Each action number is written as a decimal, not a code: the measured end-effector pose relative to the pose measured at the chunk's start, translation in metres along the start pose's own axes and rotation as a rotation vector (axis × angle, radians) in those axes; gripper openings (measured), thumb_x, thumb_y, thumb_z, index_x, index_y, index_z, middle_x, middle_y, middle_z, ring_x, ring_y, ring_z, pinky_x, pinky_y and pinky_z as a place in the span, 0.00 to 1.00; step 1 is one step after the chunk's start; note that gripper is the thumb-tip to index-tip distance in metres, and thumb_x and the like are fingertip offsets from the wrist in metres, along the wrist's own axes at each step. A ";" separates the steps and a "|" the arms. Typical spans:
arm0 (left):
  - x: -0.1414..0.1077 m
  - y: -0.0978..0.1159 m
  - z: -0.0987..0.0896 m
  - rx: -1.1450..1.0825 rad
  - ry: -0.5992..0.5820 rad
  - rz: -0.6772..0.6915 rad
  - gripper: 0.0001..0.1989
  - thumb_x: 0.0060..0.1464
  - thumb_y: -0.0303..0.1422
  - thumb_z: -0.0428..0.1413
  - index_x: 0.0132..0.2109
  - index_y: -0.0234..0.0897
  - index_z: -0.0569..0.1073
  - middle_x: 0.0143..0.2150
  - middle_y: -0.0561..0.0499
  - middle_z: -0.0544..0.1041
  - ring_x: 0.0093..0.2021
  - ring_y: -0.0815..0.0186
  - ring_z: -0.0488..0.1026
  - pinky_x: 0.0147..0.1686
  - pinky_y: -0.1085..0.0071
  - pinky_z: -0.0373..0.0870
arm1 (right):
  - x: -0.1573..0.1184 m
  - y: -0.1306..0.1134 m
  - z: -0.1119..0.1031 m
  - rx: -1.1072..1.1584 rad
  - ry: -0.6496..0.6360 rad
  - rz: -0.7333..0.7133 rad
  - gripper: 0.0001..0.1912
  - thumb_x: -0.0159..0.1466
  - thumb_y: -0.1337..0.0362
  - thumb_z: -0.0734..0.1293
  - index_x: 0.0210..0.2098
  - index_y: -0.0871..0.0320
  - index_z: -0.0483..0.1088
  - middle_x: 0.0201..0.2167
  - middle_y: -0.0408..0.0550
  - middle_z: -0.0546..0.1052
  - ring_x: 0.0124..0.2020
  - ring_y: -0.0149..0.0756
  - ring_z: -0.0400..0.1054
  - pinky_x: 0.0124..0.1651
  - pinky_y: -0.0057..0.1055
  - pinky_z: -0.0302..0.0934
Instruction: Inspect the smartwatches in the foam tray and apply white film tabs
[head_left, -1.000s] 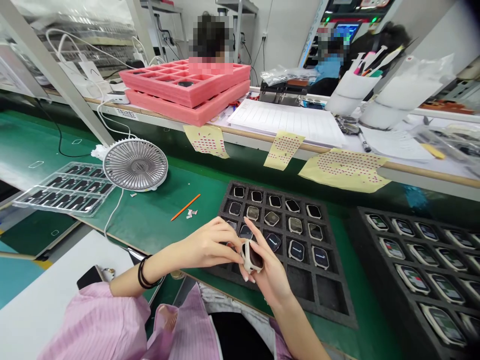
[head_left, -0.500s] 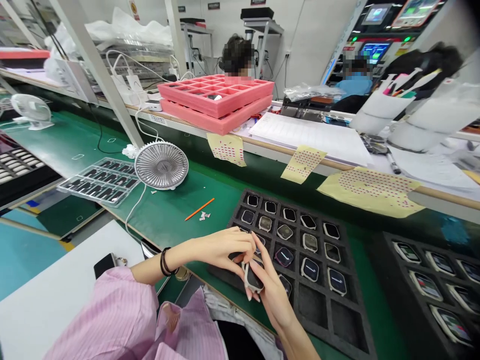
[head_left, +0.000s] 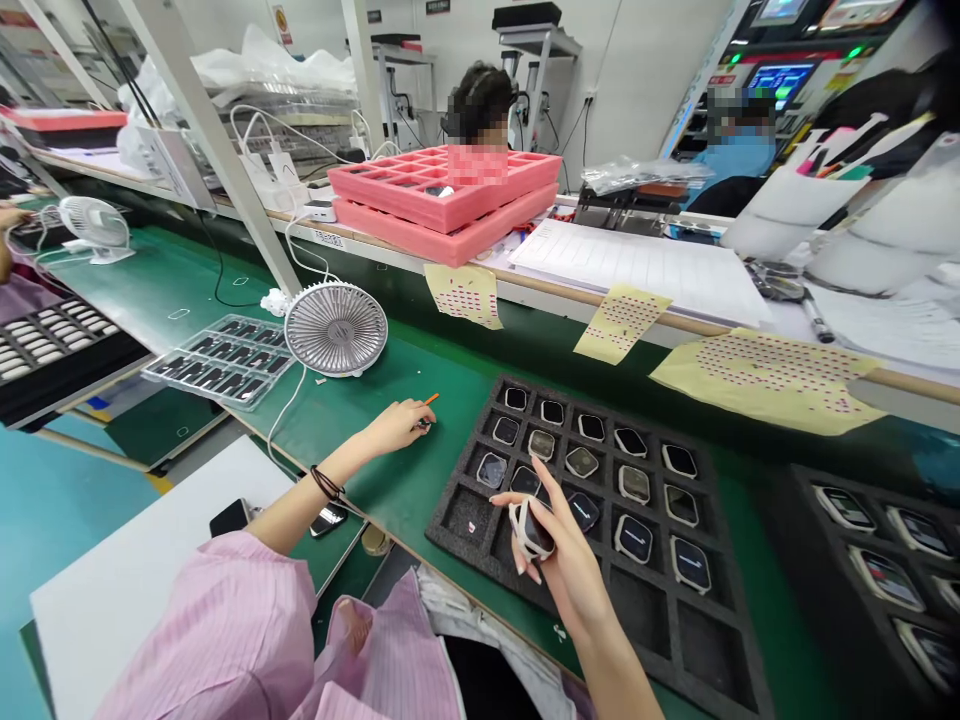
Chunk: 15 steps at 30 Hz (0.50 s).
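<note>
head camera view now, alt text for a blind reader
The right hand holds a smartwatch over a dark foam tray of watches; the left hand is down on a green bench at an orange stick, near a fan.

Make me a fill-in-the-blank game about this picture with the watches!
The held watch is in the person's ____ hand. The stick by the left hand is coloured ____. The bands around the left wrist are coloured ____. The tabletop under the fan is coloured ____.
Missing words: right; orange; black; green.
</note>
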<state>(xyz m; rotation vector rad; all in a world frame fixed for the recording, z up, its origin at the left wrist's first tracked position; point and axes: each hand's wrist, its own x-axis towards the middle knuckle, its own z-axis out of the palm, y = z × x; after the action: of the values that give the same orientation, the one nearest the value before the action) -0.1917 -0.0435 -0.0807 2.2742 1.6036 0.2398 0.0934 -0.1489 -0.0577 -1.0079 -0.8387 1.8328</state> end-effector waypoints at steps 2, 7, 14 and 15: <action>0.001 -0.003 0.001 -0.002 -0.030 0.008 0.08 0.54 0.22 0.53 0.40 0.34 0.74 0.39 0.46 0.77 0.40 0.61 0.74 0.40 0.69 0.69 | 0.000 -0.002 0.000 0.008 0.003 0.006 0.35 0.64 0.55 0.65 0.67 0.45 0.50 0.44 0.52 0.78 0.16 0.25 0.63 0.17 0.24 0.48; 0.007 0.004 -0.008 -0.051 -0.048 0.061 0.05 0.53 0.23 0.55 0.36 0.34 0.75 0.33 0.48 0.78 0.36 0.63 0.75 0.39 0.70 0.70 | 0.002 -0.006 -0.001 0.061 -0.025 0.008 0.34 0.65 0.57 0.64 0.67 0.48 0.50 0.43 0.53 0.78 0.16 0.25 0.62 0.16 0.24 0.47; -0.014 0.084 -0.026 -0.617 0.188 0.410 0.07 0.58 0.33 0.59 0.36 0.34 0.77 0.37 0.46 0.81 0.38 0.65 0.77 0.43 0.70 0.73 | 0.010 -0.011 -0.001 0.176 -0.093 0.010 0.31 0.65 0.60 0.63 0.66 0.50 0.52 0.37 0.49 0.79 0.14 0.25 0.62 0.15 0.23 0.45; -0.017 0.097 -0.026 -0.712 0.135 0.493 0.06 0.57 0.32 0.59 0.36 0.34 0.78 0.37 0.45 0.81 0.38 0.65 0.78 0.42 0.70 0.74 | 0.010 -0.012 0.000 0.186 -0.101 0.013 0.31 0.65 0.60 0.63 0.66 0.50 0.53 0.35 0.47 0.78 0.13 0.25 0.62 0.14 0.22 0.45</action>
<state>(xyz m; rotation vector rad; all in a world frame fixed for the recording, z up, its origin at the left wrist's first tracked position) -0.1212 -0.0841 -0.0189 2.0355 0.7742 0.9351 0.0944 -0.1353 -0.0508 -0.8108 -0.7066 1.9457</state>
